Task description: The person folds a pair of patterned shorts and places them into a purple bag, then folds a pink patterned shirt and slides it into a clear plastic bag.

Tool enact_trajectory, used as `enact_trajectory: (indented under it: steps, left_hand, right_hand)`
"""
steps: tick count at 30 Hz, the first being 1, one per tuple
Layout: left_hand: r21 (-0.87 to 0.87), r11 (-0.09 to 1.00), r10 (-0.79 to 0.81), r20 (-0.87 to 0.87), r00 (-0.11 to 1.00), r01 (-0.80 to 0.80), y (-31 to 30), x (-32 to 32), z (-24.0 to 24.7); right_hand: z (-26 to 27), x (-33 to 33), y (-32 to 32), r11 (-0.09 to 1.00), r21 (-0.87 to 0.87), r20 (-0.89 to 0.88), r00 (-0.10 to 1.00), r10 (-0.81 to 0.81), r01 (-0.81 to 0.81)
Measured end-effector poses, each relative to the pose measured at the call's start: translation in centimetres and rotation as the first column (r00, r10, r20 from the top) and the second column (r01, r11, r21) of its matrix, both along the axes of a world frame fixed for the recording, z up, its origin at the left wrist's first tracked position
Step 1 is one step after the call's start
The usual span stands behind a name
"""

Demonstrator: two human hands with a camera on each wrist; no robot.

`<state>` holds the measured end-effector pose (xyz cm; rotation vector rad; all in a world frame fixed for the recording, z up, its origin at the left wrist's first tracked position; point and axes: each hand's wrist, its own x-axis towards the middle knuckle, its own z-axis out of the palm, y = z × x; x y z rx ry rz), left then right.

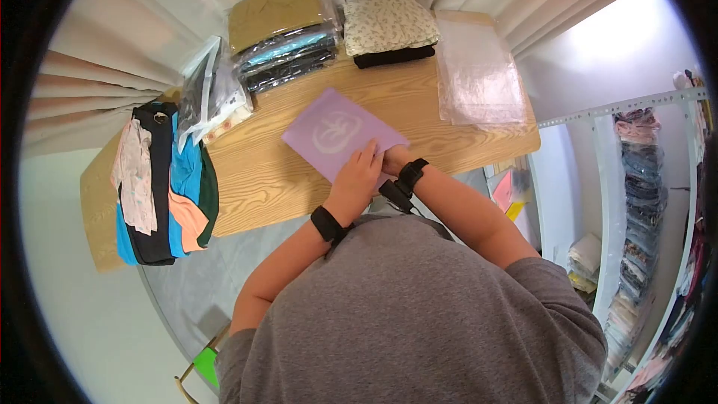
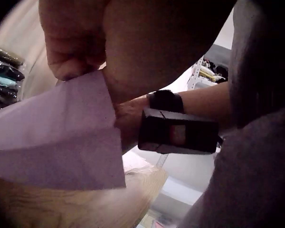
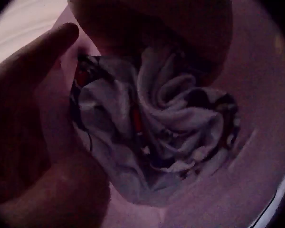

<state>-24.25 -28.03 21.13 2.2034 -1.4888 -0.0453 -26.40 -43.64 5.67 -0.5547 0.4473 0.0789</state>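
A light purple bag (image 1: 310, 131) with a white round emblem lies slanted over the table's front. My left hand (image 1: 357, 179) holds it near its open end, fingers over the upper side; in the left wrist view the curled fingers (image 2: 78, 59) meet the bag's edge. My right hand (image 1: 395, 158) reaches into the bag's mouth, mostly hidden from above. Inside, the right wrist view shows a crumpled pale cloth (image 3: 133, 128) with dark and red print, bunched against dark, dim parts of a hand; whether the right fingers grip it I cannot tell.
On the wooden table (image 1: 250, 179), bagged folded clothes (image 1: 280, 15) and a floral folded garment (image 1: 390, 22) stand at the back. Clear plastic bags (image 1: 479, 75) lie at right. Loose clothes (image 1: 138, 179) hang over the left front edge. Shelves of bagged clothes (image 1: 636, 202) stand far right.
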Motion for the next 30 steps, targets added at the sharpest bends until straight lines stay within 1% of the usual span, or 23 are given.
enact_trajectory:
  steps: [2,3,5,6,7,8,9,10,11,12,13,14,15,16,17,19,21,22,23,24,25,27,30]
  left_hand:
    - [0.018,1.000,0.023,-0.001,1.000,-0.023,-0.1,-0.2,0.0]
    - [0.037,0.998,0.048,-0.002,0.999,-0.047,-0.1,-0.3,0.0]
    - [0.051,0.998,0.045,-0.002,0.999,-0.044,-0.4,-0.2,-0.4]
    - [0.062,0.997,0.042,0.001,0.999,-0.042,-0.7,-0.1,-0.6]
    - [0.064,0.997,0.044,0.002,0.999,-0.044,-0.9,-0.4,-0.5]
    - [0.122,0.992,0.040,-0.044,0.998,-0.035,-1.1,-0.8,-0.5]
    - [0.179,0.984,0.037,-0.091,0.995,-0.020,-1.2,-1.1,-0.6]
    - [0.181,0.983,0.035,-0.093,0.995,-0.017,-1.2,-1.1,-0.9]
    - [0.147,0.989,0.032,-0.104,0.994,-0.017,-1.4,-1.1,-1.4]
    - [0.112,0.993,0.033,-0.116,0.993,-0.020,-1.5,-1.1,-1.7]
    - [0.110,0.994,0.038,-0.114,0.993,-0.025,-1.5,-1.1,-1.5]
    - [0.120,0.993,0.020,-0.140,0.990,-0.003,-1.5,-1.1,-1.2]
    - [0.126,0.992,0.002,-0.164,0.986,0.019,-1.6,-1.0,-1.0]
    - [0.117,0.993,0.005,-0.158,0.987,0.014,-1.5,-1.0,-1.1]
    - [0.093,0.996,-0.001,-0.184,0.983,0.018,-1.3,-1.0,-1.4]
    - [0.068,0.998,-0.004,-0.205,0.979,0.018,-0.8,-0.8,-1.5]
    - [0.111,0.990,-0.052,-0.294,0.954,0.088,-0.5,-0.3,-1.2]
    - [0.115,0.990,-0.046,-0.294,0.955,0.083,-0.5,0.0,-1.6]
    - [0.085,0.989,-0.093,-0.290,0.953,0.122,-0.3,0.3,-2.0]
    - [0.058,0.985,-0.141,-0.286,0.948,0.164,-0.2,0.3,-2.5]
    - [0.067,0.984,-0.139,-0.288,0.948,0.165,-0.2,0.3,-3.3]
    - [0.010,0.982,-0.179,-0.290,0.940,0.190,-0.4,0.2,-4.2]
    - [0.002,0.992,-0.115,-0.342,0.933,0.123,-0.5,0.0,-3.5]
  right_hand:
    - [-4.0,0.3,-0.9,0.988,-0.153,0.178,0.984,0.001,0.027]
    - [-1.9,0.0,-0.4,0.988,-0.152,0.176,0.984,0.001,0.026]
    - [1.9,-0.6,0.9,0.997,-0.072,0.037,0.999,0.010,-0.008]
    - [-3.3,-2.2,-1.8,0.997,-0.070,0.039,0.999,0.013,-0.010]
    - [-8.7,-3.1,-3.1,0.965,-0.245,0.174,0.975,0.141,-0.096]
    - [-13.9,-0.8,-1.8,0.895,-0.421,0.279,0.917,0.283,-0.148]
    - [-13.8,-1.1,-1.8,0.896,-0.419,0.278,0.918,0.281,-0.148]
    - [-13.1,-1.6,-1.8,0.747,-0.664,0.296,0.907,0.301,-0.031]
    - [-12.0,-2.0,-1.6,0.527,-0.844,0.306,0.894,0.327,0.096]
    - [-9.8,-1.6,-1.4,0.528,-0.844,0.305,0.894,0.329,0.094]
    - [-7.5,-2.0,-0.7,0.255,-0.967,0.104,0.873,0.476,-0.024]
    - [-5.1,-3.5,0.0,-0.054,-0.992,-0.126,0.824,0.552,-0.115]
    - [-2.4,-4.2,0.3,-0.366,-0.914,-0.362,0.754,0.548,-0.174]
    - [0.3,-4.4,1.5,-0.642,-0.741,-0.579,0.671,0.462,-0.197]
    - [3.1,-3.4,1.1,-0.852,-0.491,-0.752,0.584,0.307,-0.184]
    - [3.6,-3.2,0.6,-0.841,-0.510,-0.741,0.589,0.323,-0.182]
    - [4.2,-2.5,0.8,-0.808,-0.559,-0.719,0.593,0.362,-0.184]
    - [4.3,-1.3,0.7,-0.789,-0.585,-0.708,0.593,0.384,-0.188]
    - [4.6,0.1,0.6,-0.766,-0.613,-0.696,0.593,0.406,-0.194]
    - [4.8,0.6,0.1,-0.740,-0.641,-0.682,0.593,0.428,-0.203]
    - [5.1,0.7,-0.1,-0.713,-0.668,-0.667,0.595,0.449,-0.211]
    - [5.6,1.7,-0.1,-0.660,-0.718,-0.633,0.602,0.486,-0.223]
    - [6.4,3.8,0.3,-0.580,-0.781,-0.581,0.610,0.539,-0.232]
